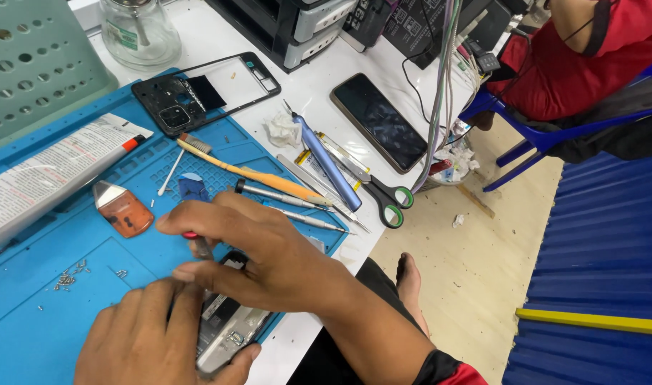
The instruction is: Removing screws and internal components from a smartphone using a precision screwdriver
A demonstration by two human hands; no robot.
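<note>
Disassembly looks well along: blue mat (69, 285) carries a stripped black phone frame (205, 89) at its far edge, the opened phone (230, 331) at its near edge clamped by left hand (155, 339); right hand (251, 253) pinches a red-handled tool (196, 242); loose screws (65, 279) lie left

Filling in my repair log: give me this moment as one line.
left hand: steadies opened phone | right hand: red-tipped tool on phone | surface: blue repair mat | nearby: scissors

opened phone (230, 335) | silver, flat on blue mat, near edge | red-handled tool (197, 242) | upright above it
</note>
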